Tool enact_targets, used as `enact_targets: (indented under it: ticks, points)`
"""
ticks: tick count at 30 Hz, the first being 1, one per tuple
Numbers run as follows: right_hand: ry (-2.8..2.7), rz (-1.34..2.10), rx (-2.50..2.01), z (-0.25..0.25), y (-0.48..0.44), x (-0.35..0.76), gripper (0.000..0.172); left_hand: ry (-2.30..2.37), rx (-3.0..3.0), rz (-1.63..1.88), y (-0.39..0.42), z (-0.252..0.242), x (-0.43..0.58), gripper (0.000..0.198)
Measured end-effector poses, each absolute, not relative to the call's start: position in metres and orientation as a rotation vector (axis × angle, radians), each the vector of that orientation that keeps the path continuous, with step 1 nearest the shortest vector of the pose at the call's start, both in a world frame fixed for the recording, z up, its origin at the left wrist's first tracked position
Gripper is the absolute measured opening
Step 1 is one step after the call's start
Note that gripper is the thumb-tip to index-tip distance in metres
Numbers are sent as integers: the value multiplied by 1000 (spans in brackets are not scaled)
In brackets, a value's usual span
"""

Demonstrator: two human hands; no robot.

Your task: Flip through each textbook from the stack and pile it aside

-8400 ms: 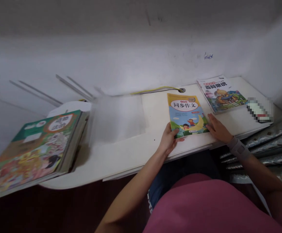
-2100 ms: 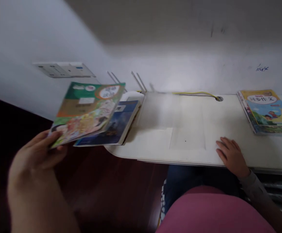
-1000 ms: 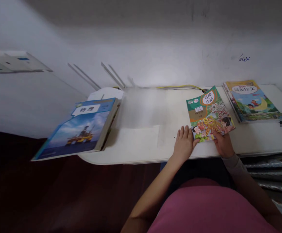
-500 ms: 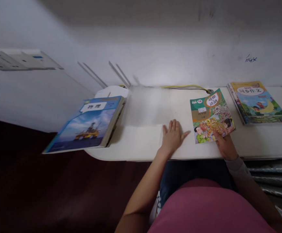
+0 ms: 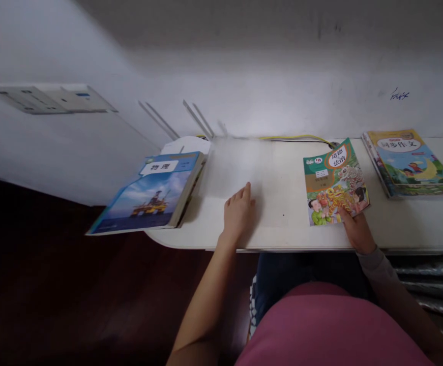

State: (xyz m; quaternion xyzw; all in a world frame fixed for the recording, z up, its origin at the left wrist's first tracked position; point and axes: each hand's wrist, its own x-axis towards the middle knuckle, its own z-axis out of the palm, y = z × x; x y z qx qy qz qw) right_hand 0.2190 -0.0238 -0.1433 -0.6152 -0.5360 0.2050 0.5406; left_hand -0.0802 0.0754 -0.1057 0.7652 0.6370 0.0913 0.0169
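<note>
My right hand [image 5: 359,232] grips the lower right corner of a green and orange book [image 5: 333,185] with lion dancers on its cover, thumb on top. Over the middle of the white table [image 5: 278,231], my left hand [image 5: 238,213] holds nothing; its index finger stretches forward and the others are partly bent. To its left lies a stack of books with a blue physics book [image 5: 148,195] on top, which juts past the table's rounded left end. A second stack, topped by a yellow and blue book [image 5: 412,160], is at the right.
A white router [image 5: 188,145] with upright antennas stands behind the blue book. Yellow and black cables [image 5: 297,138] run along the wall. A socket panel [image 5: 57,99] is on the left wall. Silvery wrapped items [image 5: 431,290] are below the table at the right.
My left hand has lifted from lying spread on the table and shifted left, its fingers now partly bent. My right hand keeps its hold on the green and orange book. The view has shifted slightly.
</note>
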Motion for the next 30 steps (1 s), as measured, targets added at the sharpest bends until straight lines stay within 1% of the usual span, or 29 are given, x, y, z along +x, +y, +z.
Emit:
enact_targets:
  ticks: [2, 4, 7, 11, 14, 17, 20, 27, 30]
  points:
    - [-1294, 477, -1497, -135, -22, 213, 52, 1964, 2402, 314, 75, -106, -85, 55]
    - [-1362, 424, -1510, -123, -20, 205, 51, 1952, 2431, 333, 74, -109, -88, 50]
    - [-1524, 273, -1504, -101, -13, 186, 58, 1927, 2476, 336, 72, -115, -91, 42]
    - [-1855, 49, -1477, -76, -1, 148, 69, 1889, 2513, 333, 70, -120, -94, 43]
    - [-2122, -24, -1488, -67, 7, 113, 66, 1864, 2507, 339, 69, -120, -96, 44]
    - [-2327, -60, -1527, -69, 11, 79, 55, 1825, 2481, 318, 68, -119, -99, 47]
    - [-2459, -77, -1567, -81, 14, 55, 49, 1747, 2488, 301, 68, -121, -106, 51]
    - [-2525, -87, -1593, -106, 17, 42, 48, 1389, 2689, 306, 71, -122, -122, 54]
    - [-2538, -108, -1603, -108, 19, 41, 47, 1491, 2637, 320, 64, -123, -128, 58]
